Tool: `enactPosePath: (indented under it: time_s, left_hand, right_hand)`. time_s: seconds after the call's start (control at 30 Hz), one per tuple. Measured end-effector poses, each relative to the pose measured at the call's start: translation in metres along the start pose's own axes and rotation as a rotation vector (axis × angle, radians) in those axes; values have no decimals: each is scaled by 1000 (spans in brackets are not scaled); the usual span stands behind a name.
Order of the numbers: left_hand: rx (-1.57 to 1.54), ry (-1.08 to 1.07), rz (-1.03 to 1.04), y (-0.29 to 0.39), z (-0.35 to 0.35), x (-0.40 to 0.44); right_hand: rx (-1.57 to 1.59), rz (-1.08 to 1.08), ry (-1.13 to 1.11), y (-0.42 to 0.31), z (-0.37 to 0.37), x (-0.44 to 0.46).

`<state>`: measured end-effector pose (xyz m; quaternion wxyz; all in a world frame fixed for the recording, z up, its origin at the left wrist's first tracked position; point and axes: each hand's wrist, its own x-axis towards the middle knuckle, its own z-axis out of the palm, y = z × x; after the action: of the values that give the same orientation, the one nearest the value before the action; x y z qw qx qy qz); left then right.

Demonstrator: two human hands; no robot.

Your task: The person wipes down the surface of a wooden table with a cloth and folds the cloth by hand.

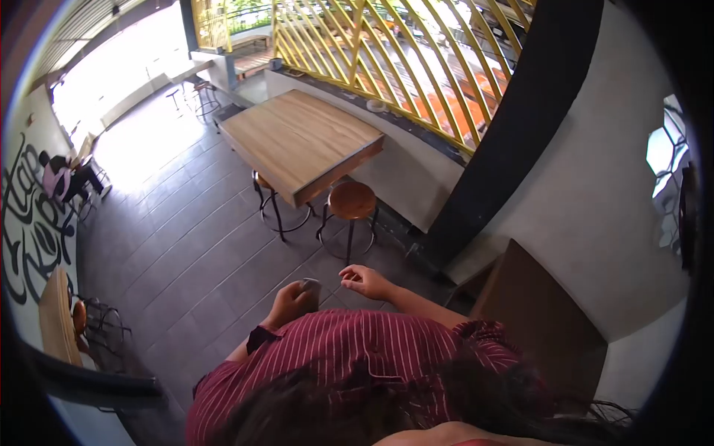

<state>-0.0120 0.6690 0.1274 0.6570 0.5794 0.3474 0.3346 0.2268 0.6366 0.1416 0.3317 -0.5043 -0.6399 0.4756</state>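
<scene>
My left hand is closed in front of the striped maroon shirt, its fingers wrapped round a small greyish thing. Only the upper end of that thing shows, so its kind is unclear. Just to the right, my right hand is held in the air with loosely curled, parted fingers and nothing visible in it. The two hands are apart. Beyond them stands a round wooden stool on dark metal legs, beside a wooden table. Neither hand touches the furniture.
Dark tiled floor runs along the left. A low wall with a yellow slatted screen borders the table. A brown wooden panel is close on my right. At far left a person sits by the lettered wall, with a wooden counter nearer.
</scene>
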Motion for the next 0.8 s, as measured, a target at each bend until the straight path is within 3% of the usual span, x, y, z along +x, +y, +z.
enactPosePath:
  time_s: [0.07, 0.13, 0.23, 0.37, 0.43, 0.47, 0.53, 0.57, 0.63, 0.67, 0.73, 0.8]
  left_hand:
    - [123, -94, -74, 8, 8, 38]
    - [465, -185, 191, 6, 19, 72]
    - [579, -300, 305, 35, 44, 93]
    - [549, -319, 167, 47, 67, 94]
    - [515, -279, 275, 36, 69, 94]
    - [527, -264, 267, 36, 69, 90]
    - [465, -153, 227, 36, 66, 79]
    - [478, -135, 231, 32, 66, 74]
    - [275, 6, 74, 18, 70, 65]
    - [283, 25, 90, 14, 72, 62]
    - [254, 159, -93, 8, 83, 52]
    - [228, 204, -99, -3, 97, 48]
  right_hand:
    - [47, 32, 103, 2, -11, 1]
    - [-60, -67, 273, 11, -12, -8]
    - [-216, -15, 277, 21, -20, -14]
    - [-112, -45, 206, 44, -33, 1]
    - [-115, -250, 385, 27, -37, 7]
    - [-101, -261, 373, 29, -40, 12]
    - [-113, -446, 109, 37, -49, 28]
    - [-108, -466, 98, 41, -51, 33]
    - [-127, -483, -97, 49, -54, 39]
    - [-133, -505, -108, 50, -57, 41]
    - [-95, -463, -251, 53, -60, 40]
    - [-74, -418, -315, 62, -64, 35]
